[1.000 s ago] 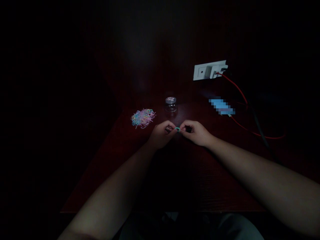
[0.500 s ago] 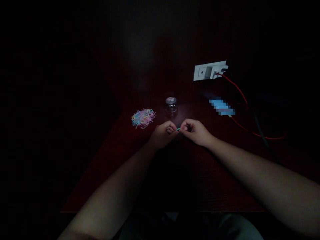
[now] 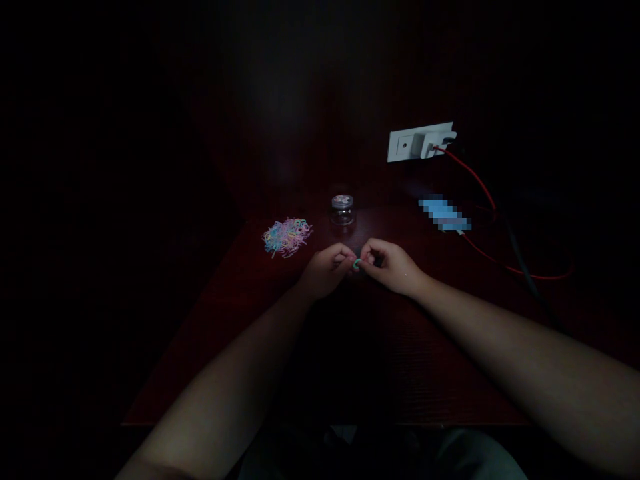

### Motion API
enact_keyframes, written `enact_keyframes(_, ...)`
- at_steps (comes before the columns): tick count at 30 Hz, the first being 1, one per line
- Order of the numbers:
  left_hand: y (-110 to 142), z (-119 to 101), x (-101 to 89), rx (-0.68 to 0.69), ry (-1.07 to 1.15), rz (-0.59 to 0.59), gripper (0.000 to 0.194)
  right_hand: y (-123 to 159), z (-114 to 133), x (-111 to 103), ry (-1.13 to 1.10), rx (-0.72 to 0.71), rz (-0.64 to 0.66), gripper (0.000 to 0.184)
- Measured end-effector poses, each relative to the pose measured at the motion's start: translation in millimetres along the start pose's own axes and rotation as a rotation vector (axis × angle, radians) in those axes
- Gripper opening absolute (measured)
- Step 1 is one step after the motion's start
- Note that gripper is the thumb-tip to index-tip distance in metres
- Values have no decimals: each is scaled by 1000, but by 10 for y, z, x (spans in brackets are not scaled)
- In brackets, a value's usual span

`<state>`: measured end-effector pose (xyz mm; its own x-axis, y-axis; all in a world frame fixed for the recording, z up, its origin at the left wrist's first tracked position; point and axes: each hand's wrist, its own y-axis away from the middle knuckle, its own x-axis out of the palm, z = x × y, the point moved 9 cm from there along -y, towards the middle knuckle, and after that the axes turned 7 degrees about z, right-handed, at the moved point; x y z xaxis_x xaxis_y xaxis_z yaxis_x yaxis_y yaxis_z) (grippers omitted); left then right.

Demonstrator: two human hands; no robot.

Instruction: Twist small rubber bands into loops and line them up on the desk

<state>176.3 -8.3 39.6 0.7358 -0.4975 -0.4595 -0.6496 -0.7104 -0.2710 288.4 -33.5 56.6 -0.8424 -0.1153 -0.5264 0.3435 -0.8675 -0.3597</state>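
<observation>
1. Green band (image 3: 357, 265): small loop, btwn your two hands' fingertips, over the table (image 3: 240, 287), roughly mid-width.
2. Your left hand (image 3: 326, 270): thumb + fingers pinched narrow, tips on the band's left side.
3. Your right hand (image 3: 393, 267): same pinch, tips at the band's right side. Exact finger contact too small/dark to tell.
4. Why held so: prob. b/c the loop's tiny, so only fingertips fit; w/ a hand each side you'd likely have control of its shape.
5. Pile of bands (image 3: 287, 237): pink, blue, yellow bits heaped beyond your left hand, apart from it; looks like an easy-reach spot, leaving room in front of you.
6. Jar (image 3: 343, 215): upright, lid on, just beyond your hands; prob. set back so it's out of the way.
7. Phone (image 3: 444, 213): far right, on a red cable (image 3: 473, 175) from the plug (image 3: 429, 145) in the wall socket (image 3: 401, 145); prob. put there b/c the socket's near.
8. Writing: jar lid has a pale/pinkish pattern or label, can't read it. Phone screen's blocked out. No legible brand on plug or socket.
</observation>
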Motion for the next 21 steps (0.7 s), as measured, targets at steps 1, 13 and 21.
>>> enact_keyframes(1, -1, 9, 5, -2, 3, 2, 17, 2, 14, -3, 13, -1, -2, 9)
enact_keyframes(13, -4, 20, 2, 31, 22, -32, 16, 6, 42, -30, 86, -5, -23, 8)
enact_keyframes(21, 0, -37, -96, 16, -100, -100, 8, 7, 55, -44, 73, -34, -21, 6)
